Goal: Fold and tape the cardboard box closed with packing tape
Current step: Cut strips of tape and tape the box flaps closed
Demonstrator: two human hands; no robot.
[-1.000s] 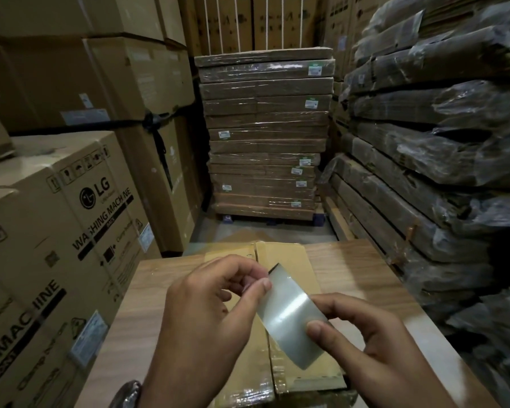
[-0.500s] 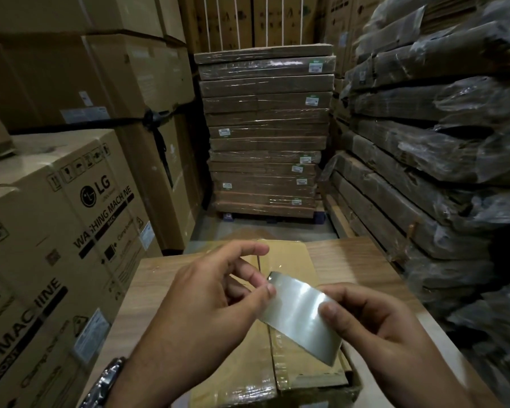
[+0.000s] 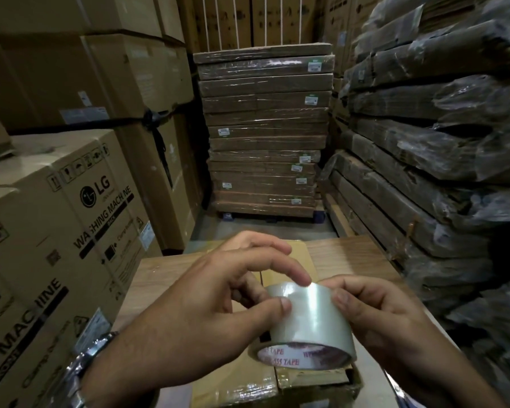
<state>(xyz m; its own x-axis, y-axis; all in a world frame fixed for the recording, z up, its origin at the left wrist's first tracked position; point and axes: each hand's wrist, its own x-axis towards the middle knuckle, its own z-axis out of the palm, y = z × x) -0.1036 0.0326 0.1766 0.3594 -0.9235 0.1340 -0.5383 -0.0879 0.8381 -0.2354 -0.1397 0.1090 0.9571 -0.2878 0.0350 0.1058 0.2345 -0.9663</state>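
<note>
Above the cardboard box (image 3: 298, 256), both hands hold a roll of packing tape (image 3: 306, 322) with its printed core facing the camera. The left hand (image 3: 206, 313) pinches the roll's left edge, its thumb pressed on the glossy outer winding and its curled fingers behind, while the index finger reaches out over the top. The right hand (image 3: 386, 316) grips the roll from the right, its thumb lying on the outer surface. The box lies on the wooden counter (image 3: 354, 254) directly beneath the hands and the roll, its flaps folded flat with a seam running away from the person. A wristwatch (image 3: 83, 366) sits on the left wrist. Washing machine cartons (image 3: 71, 216) stand to the left, and a stack of wrapped flat cartons (image 3: 262, 128) stands ahead.
</note>
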